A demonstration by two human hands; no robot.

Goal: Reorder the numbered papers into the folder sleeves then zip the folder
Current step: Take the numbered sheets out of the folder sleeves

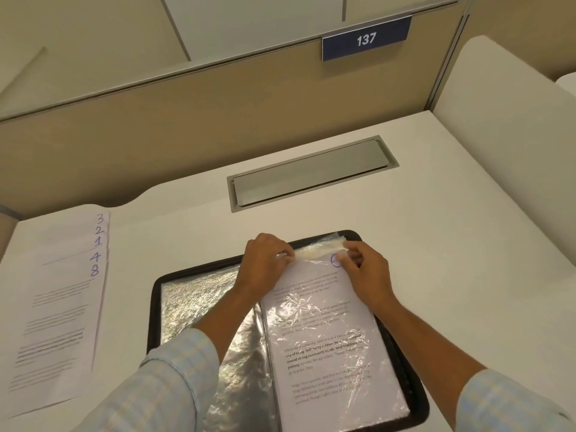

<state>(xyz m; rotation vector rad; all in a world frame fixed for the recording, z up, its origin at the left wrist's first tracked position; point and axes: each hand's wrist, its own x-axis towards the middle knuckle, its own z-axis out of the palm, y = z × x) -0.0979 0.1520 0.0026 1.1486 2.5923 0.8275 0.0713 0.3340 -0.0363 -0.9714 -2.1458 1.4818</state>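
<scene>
A black zip folder lies open on the white desk, its clear plastic sleeves crinkled and shiny on the left half. On the right half a printed paper with a blue handwritten number at its top lies inside a clear sleeve. My left hand pinches the sleeve's top edge at the left. My right hand pinches the same edge at the right, partly covering the number. To the left a fanned stack of papers shows the numbers 3, 2, 1, 4 and 8.
A grey metal cable hatch is set into the desk beyond the folder. A beige partition with a blue sign reading 137 closes the back. A white side panel rises at the right.
</scene>
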